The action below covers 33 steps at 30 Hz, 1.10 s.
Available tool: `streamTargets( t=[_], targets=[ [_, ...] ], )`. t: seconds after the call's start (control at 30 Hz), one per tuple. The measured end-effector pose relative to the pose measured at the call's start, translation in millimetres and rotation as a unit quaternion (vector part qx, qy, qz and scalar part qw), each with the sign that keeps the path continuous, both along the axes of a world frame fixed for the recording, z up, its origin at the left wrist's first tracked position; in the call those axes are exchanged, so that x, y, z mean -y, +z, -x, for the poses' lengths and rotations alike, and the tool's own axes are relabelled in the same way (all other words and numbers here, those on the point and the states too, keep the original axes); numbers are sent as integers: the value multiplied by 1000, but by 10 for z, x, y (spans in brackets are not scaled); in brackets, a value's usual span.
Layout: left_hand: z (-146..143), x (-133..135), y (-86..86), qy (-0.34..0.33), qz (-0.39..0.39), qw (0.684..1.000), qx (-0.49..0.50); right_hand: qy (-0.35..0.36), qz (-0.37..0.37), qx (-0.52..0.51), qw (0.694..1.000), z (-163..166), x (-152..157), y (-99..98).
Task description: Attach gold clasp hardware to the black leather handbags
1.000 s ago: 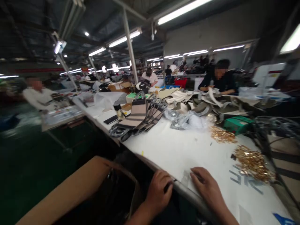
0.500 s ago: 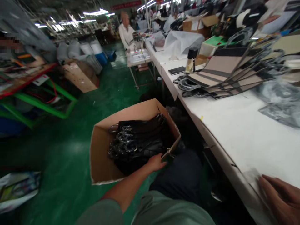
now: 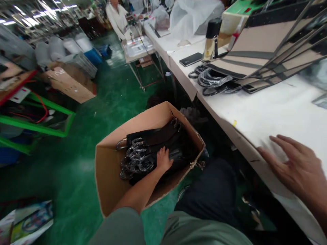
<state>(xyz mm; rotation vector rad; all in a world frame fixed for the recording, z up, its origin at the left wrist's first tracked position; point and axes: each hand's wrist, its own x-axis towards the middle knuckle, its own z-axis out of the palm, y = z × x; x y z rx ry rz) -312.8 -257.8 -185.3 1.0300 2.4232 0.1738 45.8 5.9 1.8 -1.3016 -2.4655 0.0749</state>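
Note:
My left hand (image 3: 164, 160) reaches down into a cardboard box (image 3: 107, 177) on the floor. Its fingers lie spread on a stack of black bags (image 3: 150, 137), whose plastic-wrapped handles (image 3: 138, 154) are bunched toward the left. Over the front edge of the white table (image 3: 283, 112), my right hand (image 3: 293, 163) is open with its fingers stretched and nothing in them. Beyond it, several beige-and-black bag pieces (image 3: 252, 51) with wrapped handles lie stacked on the tabletop.
A phone (image 3: 191, 59) and a black-capped bottle (image 3: 212, 39) stand near the bags. Clear plastic sheeting (image 3: 191, 20) lies farther back. Another person (image 3: 116, 17) is at a side table. A tipped carton (image 3: 71, 81) and a green-framed bench (image 3: 51, 126) are at left.
My left hand has gone from the box's near rim onto the black bags inside. My right hand has moved forward along the table edge, and the view has shifted.

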Motion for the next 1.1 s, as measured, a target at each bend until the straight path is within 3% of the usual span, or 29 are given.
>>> streamTargets(
  t=[0.2,0.33,0.43,0.77,1.1],
  targets=[
    [517,-166,-576,-107,116,972,-174,-74,21,117,990,274,36,-73],
    [853,-179,-852,-99,165,960,-202,-79,14,138,987,355,52,-66],
    [948,-172,-987,-93,203,958,-179,-83,14,143,986,395,40,-68],
    [632,-204,-1195,-243,213,931,-169,-95,28,135,986,404,22,-91],
    [600,-316,-1261,-227,209,939,-151,-117,68,115,984,484,32,-64]
  ],
)
